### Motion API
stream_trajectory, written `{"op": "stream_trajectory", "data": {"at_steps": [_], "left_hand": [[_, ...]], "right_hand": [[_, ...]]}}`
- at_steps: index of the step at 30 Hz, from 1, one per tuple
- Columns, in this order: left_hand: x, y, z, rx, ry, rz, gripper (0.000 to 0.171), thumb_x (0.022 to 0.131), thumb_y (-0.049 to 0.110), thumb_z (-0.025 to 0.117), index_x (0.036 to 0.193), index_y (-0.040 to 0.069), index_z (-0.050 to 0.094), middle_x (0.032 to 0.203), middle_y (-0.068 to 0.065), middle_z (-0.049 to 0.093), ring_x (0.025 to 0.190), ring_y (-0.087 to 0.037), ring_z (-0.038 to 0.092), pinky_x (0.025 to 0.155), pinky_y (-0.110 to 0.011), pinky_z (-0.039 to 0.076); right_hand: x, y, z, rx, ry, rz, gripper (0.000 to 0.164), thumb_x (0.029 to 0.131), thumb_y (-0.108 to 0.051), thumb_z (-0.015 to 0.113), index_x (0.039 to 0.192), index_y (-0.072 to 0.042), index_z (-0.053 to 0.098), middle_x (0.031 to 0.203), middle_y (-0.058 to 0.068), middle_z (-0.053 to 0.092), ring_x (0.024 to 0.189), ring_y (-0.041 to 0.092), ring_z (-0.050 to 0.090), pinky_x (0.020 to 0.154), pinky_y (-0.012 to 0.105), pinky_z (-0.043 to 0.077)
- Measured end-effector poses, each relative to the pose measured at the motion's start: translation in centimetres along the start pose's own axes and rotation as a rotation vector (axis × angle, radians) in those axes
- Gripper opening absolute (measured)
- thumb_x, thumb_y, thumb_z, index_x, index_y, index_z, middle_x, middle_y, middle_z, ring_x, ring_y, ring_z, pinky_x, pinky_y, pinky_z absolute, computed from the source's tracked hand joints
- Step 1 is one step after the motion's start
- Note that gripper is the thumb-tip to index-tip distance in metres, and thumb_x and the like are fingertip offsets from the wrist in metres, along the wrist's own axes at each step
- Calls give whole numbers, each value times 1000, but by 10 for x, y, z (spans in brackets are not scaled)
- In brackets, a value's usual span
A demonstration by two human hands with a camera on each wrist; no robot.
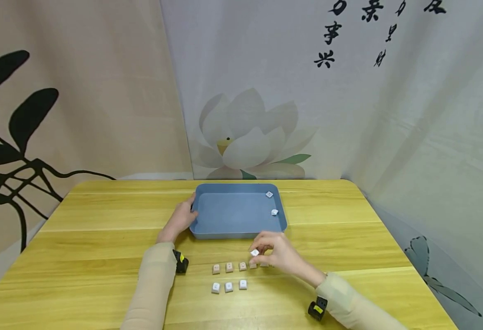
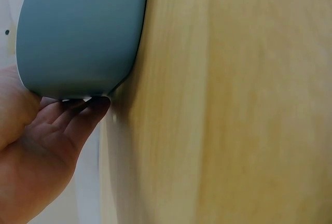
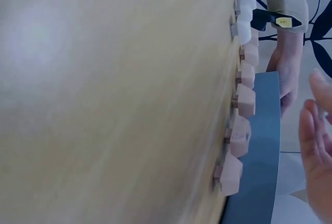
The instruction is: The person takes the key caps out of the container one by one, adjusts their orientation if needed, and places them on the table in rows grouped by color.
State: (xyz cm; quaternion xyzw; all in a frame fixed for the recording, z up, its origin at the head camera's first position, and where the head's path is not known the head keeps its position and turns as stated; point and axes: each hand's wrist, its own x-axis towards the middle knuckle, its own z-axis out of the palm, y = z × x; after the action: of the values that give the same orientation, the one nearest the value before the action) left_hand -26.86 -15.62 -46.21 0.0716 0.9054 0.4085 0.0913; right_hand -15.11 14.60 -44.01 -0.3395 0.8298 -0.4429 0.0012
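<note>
My left hand (image 1: 181, 219) grips the left wall of a blue tray (image 1: 233, 235), its thumb over the rim; the left wrist view shows the fingers (image 2: 93, 115) against the tray's outer side. My right hand (image 1: 280, 251) pinches a white keycap (image 1: 254, 252) between thumb and fingers, above the table in front of the tray. Under that hand runs a row of pale pink keycaps (image 1: 229, 267), its right end partly hidden. Closer to me sit three white keycaps (image 1: 229, 287). In the right wrist view the right hand (image 3: 317, 146) appears at the edge, beyond the pink keycaps (image 3: 245, 100).
Two white keycaps lie inside the tray along its right side, one near the back corner (image 1: 269, 194) and one lower (image 1: 274, 212). The wooden table (image 1: 101, 256) reaches back to a hanging printed cloth (image 1: 121, 91).
</note>
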Motion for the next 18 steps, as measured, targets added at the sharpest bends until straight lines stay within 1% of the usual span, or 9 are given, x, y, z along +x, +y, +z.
{"op": "stream_trajectory", "data": {"at_steps": [2,4,7,9,11,13,14,16,18], "left_hand": [[0,0,0,2,0,-3,70,93,3,47,152,2,9,56,0,40,43,-8,33,48,-23,36],[0,-1,1,4,-2,-2,70,93,3,47,152,2,9,55,0,40,43,-8,33,48,-23,36],[1,-1,1,8,1,0,70,93,3,47,152,2,10,61,-5,47,44,-8,33,48,-23,36],[1,-1,1,4,1,-2,70,93,3,47,152,2,10,69,-13,55,44,-8,33,48,-23,37],[1,-1,0,0,4,0,70,93,2,47,152,1,10,90,-23,63,44,-8,33,48,-23,37],[1,-1,0,-2,6,1,70,92,2,47,152,1,10,110,-29,61,44,-8,33,48,-23,37],[1,-1,0,-6,5,0,70,92,2,47,152,1,10,116,-30,59,45,-8,34,48,-23,37],[1,-2,0,-8,2,0,70,92,2,47,152,1,10,117,-30,59,45,-8,34,48,-23,37],[2,-2,0,-3,-1,-3,70,92,2,47,152,2,10,102,-28,62,44,-8,34,48,-23,37]], "right_hand": [[-1,-2,0,16,-20,34,24,74,-10,77,96,-1,72,93,7,68,77,5,64,71,19,55],[-3,-4,0,41,-38,59,24,75,-6,76,98,1,72,96,8,68,79,7,65,73,19,55],[-8,-7,-1,60,-57,90,24,77,-4,74,100,1,71,95,9,69,79,7,66,73,20,55],[-13,-8,0,70,-56,124,22,76,-5,74,98,-2,71,93,8,69,77,5,64,72,20,55],[-18,-8,1,77,-44,154,21,75,-6,75,96,-5,71,90,7,70,75,1,62,71,21,55],[-24,-7,3,85,-30,169,21,74,-7,76,94,-8,71,89,6,70,75,1,61,70,21,55],[-28,-6,5,94,-24,172,21,74,-7,77,94,-7,71,89,7,69,75,1,61,70,21,55],[-34,-5,8,99,-23,172,21,73,-9,78,93,-8,71,88,7,69,75,2,61,70,21,55],[-39,-5,11,96,-34,169,21,73,-10,78,92,-8,71,87,6,69,74,2,61,69,21,55]]}}
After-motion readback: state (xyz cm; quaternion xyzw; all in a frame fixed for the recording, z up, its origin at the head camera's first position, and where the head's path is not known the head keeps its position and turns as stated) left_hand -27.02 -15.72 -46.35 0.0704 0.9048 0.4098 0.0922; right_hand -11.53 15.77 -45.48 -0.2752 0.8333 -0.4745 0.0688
